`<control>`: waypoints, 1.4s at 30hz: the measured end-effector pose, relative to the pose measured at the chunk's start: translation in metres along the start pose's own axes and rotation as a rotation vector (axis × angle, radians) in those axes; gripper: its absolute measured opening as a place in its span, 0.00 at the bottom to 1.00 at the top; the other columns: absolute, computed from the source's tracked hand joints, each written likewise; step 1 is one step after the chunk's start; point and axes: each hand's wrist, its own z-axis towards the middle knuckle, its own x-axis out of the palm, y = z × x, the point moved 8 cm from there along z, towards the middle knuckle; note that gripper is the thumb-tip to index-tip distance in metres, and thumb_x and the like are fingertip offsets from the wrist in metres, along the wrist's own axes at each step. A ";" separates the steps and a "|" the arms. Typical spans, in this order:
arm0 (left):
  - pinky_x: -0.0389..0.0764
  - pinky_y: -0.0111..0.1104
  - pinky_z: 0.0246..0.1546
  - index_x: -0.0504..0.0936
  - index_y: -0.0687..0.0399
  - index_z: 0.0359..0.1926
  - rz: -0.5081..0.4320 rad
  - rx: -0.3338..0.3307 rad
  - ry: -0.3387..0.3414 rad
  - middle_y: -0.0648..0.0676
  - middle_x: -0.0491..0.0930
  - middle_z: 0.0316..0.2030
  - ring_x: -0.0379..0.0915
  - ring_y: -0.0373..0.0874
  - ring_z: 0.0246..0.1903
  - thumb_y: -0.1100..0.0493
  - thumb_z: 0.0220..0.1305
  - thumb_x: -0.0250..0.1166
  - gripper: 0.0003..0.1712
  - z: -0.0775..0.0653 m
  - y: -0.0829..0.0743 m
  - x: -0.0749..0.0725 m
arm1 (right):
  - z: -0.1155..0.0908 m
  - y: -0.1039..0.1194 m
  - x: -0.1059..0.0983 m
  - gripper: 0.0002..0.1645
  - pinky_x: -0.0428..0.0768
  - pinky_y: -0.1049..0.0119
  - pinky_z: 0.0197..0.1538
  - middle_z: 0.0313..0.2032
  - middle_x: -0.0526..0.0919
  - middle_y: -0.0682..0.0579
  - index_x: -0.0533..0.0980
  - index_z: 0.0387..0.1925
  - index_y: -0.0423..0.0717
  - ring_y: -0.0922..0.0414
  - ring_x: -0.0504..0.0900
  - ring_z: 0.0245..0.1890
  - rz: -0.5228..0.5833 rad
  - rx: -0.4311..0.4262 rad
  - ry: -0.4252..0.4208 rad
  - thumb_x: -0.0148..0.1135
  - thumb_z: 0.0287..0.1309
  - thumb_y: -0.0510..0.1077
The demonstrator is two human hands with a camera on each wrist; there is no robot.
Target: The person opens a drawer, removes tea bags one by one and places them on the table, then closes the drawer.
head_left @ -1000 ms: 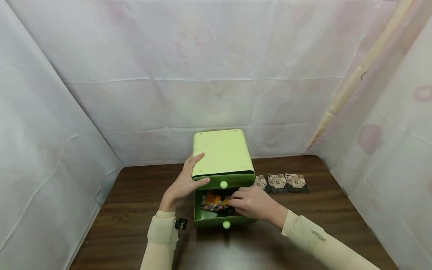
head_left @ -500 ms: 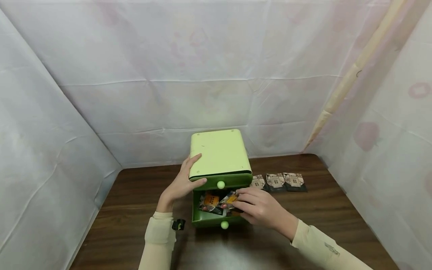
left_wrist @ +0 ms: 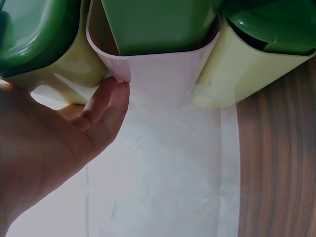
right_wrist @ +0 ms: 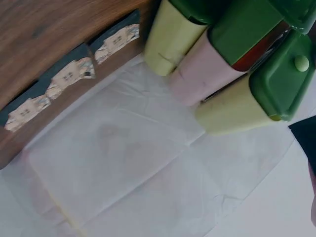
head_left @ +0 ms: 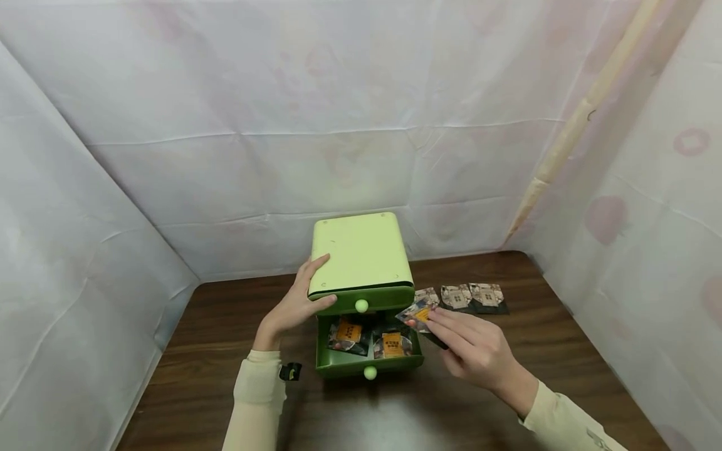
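Note:
A small drawer cabinet (head_left: 361, 250) has a pale green top and dark green drawers with round knobs. Below its top drawer, a pulled-out drawer (head_left: 338, 369) holds a left sachet (head_left: 348, 332) and a right sachet (head_left: 392, 344), both dark with orange labels. My left hand (head_left: 290, 310) rests against the cabinet's left front corner, one finger along the top and the thumb across the front. Between thumb and fingers, my right hand (head_left: 479, 347) pinches another orange-labelled sachet (head_left: 416, 315), just right of the open drawer. At the right wrist view's edge, only a dark corner of it (right_wrist: 305, 143) shows.
Three sachets lie in a row on the wooden table (head_left: 536, 363) right of the cabinet, the rightmost sachet (head_left: 487, 296) fully visible. Behind and beside the table hang white sheets (head_left: 361, 125). A small black item (head_left: 290, 371) is beside the left sleeve.
My right hand has drawn a sachet up and out of the open drawer, moving rightward. Two sachets are now plainly visible inside. The left hand keeps its place on the cabinet.

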 end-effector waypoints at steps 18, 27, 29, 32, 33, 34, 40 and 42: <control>0.45 0.66 0.62 0.46 0.30 0.76 -0.027 0.021 0.007 0.51 0.29 0.75 0.22 0.52 0.73 0.47 0.65 0.65 0.47 -0.008 0.009 -0.005 | -0.089 -0.026 0.032 0.24 0.82 0.55 0.29 0.38 0.86 0.42 0.83 0.45 0.33 0.49 0.86 0.31 -0.139 0.284 0.339 0.44 0.65 0.43; 0.46 0.67 0.61 0.46 0.39 0.77 -0.036 -0.004 0.005 0.55 0.28 0.75 0.23 0.56 0.73 0.55 0.66 0.65 0.47 -0.009 -0.003 -0.006 | -0.134 -0.028 0.066 0.21 0.82 0.54 0.30 0.37 0.86 0.44 0.83 0.42 0.35 0.49 0.85 0.32 -0.112 0.327 0.514 0.50 0.58 0.43; 0.46 0.67 0.61 0.46 0.32 0.76 -0.029 -0.004 -0.003 0.53 0.28 0.75 0.23 0.54 0.73 0.52 0.65 0.65 0.47 -0.006 0.009 -0.005 | -0.139 -0.027 0.070 0.18 0.82 0.54 0.30 0.36 0.86 0.44 0.83 0.41 0.35 0.49 0.85 0.31 -0.109 0.330 0.522 0.58 0.51 0.41; 0.46 0.66 0.61 0.47 0.27 0.75 -0.029 -0.001 -0.012 0.51 0.29 0.75 0.24 0.53 0.73 0.48 0.65 0.65 0.47 -0.006 0.011 -0.004 | -0.144 -0.028 0.076 0.19 0.82 0.55 0.31 0.37 0.86 0.44 0.84 0.41 0.36 0.50 0.85 0.32 -0.113 0.346 0.554 0.67 0.43 0.38; 0.46 0.66 0.61 0.47 0.27 0.75 -0.029 -0.001 -0.013 0.51 0.29 0.75 0.24 0.53 0.73 0.47 0.64 0.66 0.47 -0.006 0.011 -0.004 | -0.145 -0.029 0.078 0.19 0.82 0.55 0.31 0.37 0.86 0.45 0.84 0.42 0.36 0.50 0.85 0.33 -0.115 0.356 0.567 0.69 0.43 0.38; 0.46 0.66 0.61 0.47 0.26 0.75 -0.029 0.002 -0.015 0.51 0.29 0.75 0.24 0.53 0.73 0.47 0.64 0.65 0.47 -0.006 0.011 -0.004 | -0.147 -0.030 0.080 0.20 0.82 0.55 0.32 0.37 0.86 0.45 0.84 0.42 0.36 0.51 0.85 0.33 -0.117 0.365 0.580 0.70 0.42 0.38; 0.48 0.66 0.61 0.46 0.26 0.75 -0.010 -0.006 -0.012 0.52 0.29 0.75 0.25 0.54 0.73 0.44 0.63 0.66 0.48 -0.005 0.010 -0.002 | -0.163 -0.035 0.092 0.20 0.82 0.55 0.32 0.39 0.86 0.47 0.84 0.44 0.38 0.51 0.85 0.34 -0.129 0.423 0.677 0.71 0.44 0.39; 0.48 0.66 0.61 0.46 0.26 0.76 -0.004 -0.005 -0.012 0.52 0.29 0.75 0.25 0.54 0.73 0.44 0.63 0.66 0.48 -0.004 0.010 -0.001 | -0.170 -0.036 0.097 0.21 0.82 0.55 0.32 0.41 0.86 0.46 0.83 0.45 0.38 0.50 0.85 0.35 -0.130 0.443 0.719 0.70 0.46 0.39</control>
